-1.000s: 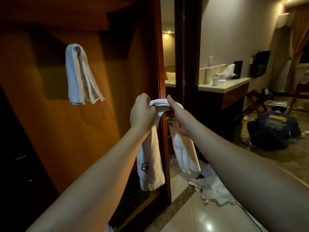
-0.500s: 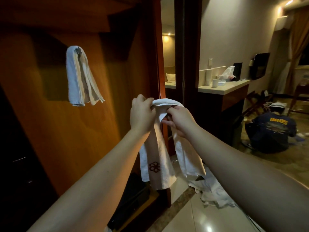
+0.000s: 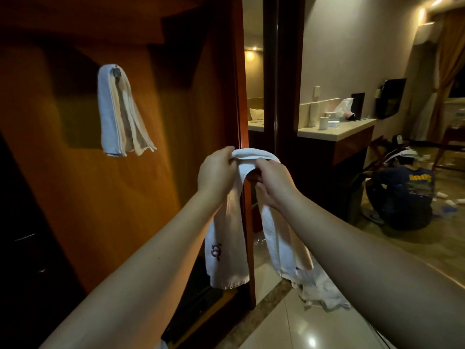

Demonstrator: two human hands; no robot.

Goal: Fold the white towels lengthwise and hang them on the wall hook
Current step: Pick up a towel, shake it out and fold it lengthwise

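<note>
Dim warm light, deep shadows left, floor glare, wide-angle bending at edges

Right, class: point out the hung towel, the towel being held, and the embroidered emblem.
Hung towel (image 3: 112, 109), head view, on its white outer fold.
Held towel (image 3: 276, 238), head view, right hanging end.
Embroidered emblem (image 3: 216, 251), head view, dark stitching.

The held towel (image 3: 227, 248) is white with a small dark purple embroidered emblem (image 3: 216, 251) near its lower end. The hung towel (image 3: 118, 112) is white, tinted orange. The wall panel (image 3: 75, 185) is warm orange-brown wood; the surface (image 3: 334, 129) is cream.
</note>
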